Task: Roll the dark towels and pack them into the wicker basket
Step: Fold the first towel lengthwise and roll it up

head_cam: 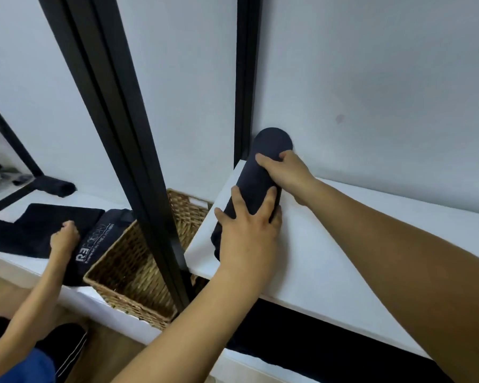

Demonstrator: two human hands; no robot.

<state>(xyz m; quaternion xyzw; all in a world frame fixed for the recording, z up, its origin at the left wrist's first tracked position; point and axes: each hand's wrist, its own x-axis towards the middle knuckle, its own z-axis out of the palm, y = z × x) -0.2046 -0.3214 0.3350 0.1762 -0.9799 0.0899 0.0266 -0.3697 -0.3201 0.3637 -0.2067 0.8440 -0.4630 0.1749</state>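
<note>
White shelf board (302,272) by the pale wall bears a rolled dark navy towel (257,183). The left hand (249,233) and right hand (288,172) both clasp it. A woven wicker basket (127,272) waits lower left. If either hold slackens on the way over, I'd expect the roll to unwind.

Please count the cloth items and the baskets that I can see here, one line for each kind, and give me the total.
Rolled dark towels: 2, the held roll and the far-left roll
Flat dark towel: 1
Dark printed cloth: 1
Wicker basket: 1
Total: 5
</note>
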